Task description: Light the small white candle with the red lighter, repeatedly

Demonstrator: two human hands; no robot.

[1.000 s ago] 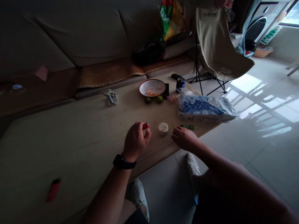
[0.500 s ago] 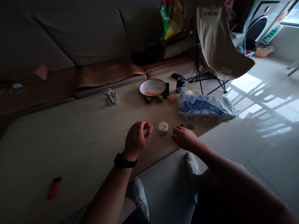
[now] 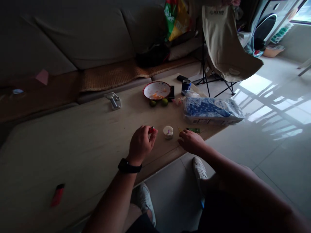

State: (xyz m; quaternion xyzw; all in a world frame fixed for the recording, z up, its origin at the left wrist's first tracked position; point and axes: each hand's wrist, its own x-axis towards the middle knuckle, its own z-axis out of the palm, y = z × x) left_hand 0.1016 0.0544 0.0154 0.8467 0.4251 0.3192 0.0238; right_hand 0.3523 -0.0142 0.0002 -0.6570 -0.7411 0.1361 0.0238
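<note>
My left hand (image 3: pixel 141 144), with a black watch on its wrist, is closed round a small red lighter (image 3: pixel 152 129) just above the wooden table (image 3: pixel 85 139). A small white cup with a candle (image 3: pixel 168 131) stands to the right of that lighter. My right hand (image 3: pixel 191 141) rests at the table's edge with its fingers curled, close to a thin stick and a green lighter (image 3: pixel 193 130). What the right fingers hold, if anything, is hidden.
A second red lighter (image 3: pixel 57 195) lies at the near left. Farther off are a bowl with orange pieces (image 3: pixel 157 90), two limes (image 3: pixel 159 103), a can (image 3: pixel 186 85), a blue-and-white packet (image 3: pixel 212 110) and a metal clip (image 3: pixel 113 100). A sofa and a folding chair (image 3: pixel 225 42) stand behind.
Both hands stay almost in place. The view has shifted slightly, so everything sits a little higher and to the left.
</note>
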